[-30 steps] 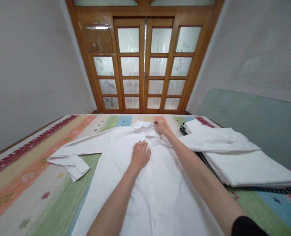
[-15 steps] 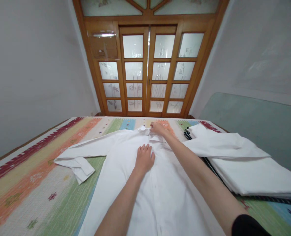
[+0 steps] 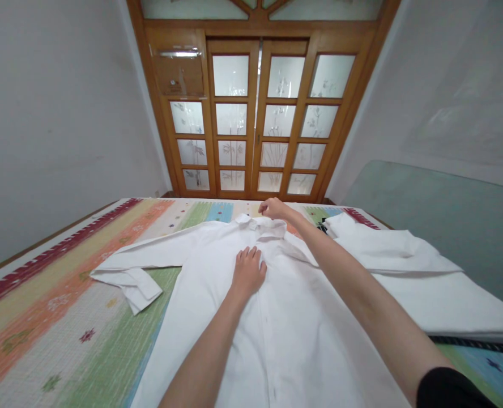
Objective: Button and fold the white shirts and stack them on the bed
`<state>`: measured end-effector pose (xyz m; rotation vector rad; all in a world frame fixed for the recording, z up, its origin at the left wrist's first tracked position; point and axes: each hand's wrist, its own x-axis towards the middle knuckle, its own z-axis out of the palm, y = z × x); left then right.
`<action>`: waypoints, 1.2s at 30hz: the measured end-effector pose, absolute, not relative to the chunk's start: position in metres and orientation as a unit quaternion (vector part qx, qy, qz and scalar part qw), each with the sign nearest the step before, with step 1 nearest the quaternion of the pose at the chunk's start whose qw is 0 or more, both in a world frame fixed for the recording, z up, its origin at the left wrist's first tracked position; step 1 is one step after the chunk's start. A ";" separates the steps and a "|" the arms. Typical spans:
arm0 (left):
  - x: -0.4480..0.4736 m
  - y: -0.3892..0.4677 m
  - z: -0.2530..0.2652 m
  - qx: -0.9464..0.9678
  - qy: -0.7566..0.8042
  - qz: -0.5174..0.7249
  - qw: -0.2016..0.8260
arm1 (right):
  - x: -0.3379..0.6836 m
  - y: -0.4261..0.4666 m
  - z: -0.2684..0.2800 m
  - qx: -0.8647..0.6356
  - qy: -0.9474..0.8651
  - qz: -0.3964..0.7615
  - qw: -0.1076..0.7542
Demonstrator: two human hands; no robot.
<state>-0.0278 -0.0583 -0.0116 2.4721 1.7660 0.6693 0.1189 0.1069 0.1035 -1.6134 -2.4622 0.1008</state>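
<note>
A white long-sleeved button-up shirt point(image 3: 217, 249) lies front side up, its collar point(image 3: 273, 228) toward the far edge of the surface. My left hand point(image 3: 250, 270) rests palm down on the upper chest, fingers extended and a little apart, holding nothing. Just at the far side of the collar is my right hand point(image 3: 273, 208), its fingers curled together and pointing down. Whether any cloth is between those fingertips is hidden. One sleeve point(image 3: 149, 258) stretches out to the left with its cuff end folded back toward me; the other runs to the right, partly behind my right forearm.
A stack of folded white cloth point(image 3: 451, 303) with a black striped edge sits at the right. Under everything lies a striped, patterned cloth point(image 3: 77, 323). A pale green panel point(image 3: 442, 209) leans along the right wall. Wooden doors with glass panes point(image 3: 255, 113) stand beyond.
My right hand has shifted slightly up and away from the collar opening, so more of the collar shows. The left hand keeps its place on the chest. The view has shifted slightly.
</note>
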 end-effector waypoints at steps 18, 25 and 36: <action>-0.028 -0.058 -0.012 0.798 0.566 0.206 0.001 | 0.170 0.083 0.066 -0.534 -0.837 0.027 0.118; -0.028 -0.058 -0.010 0.797 0.567 0.210 0.009 | 0.124 0.091 0.054 -0.603 -0.784 -0.019 0.145; -0.027 -0.061 -0.004 0.792 0.573 0.207 0.026 | 0.094 0.078 0.022 -0.672 -0.732 -0.050 0.106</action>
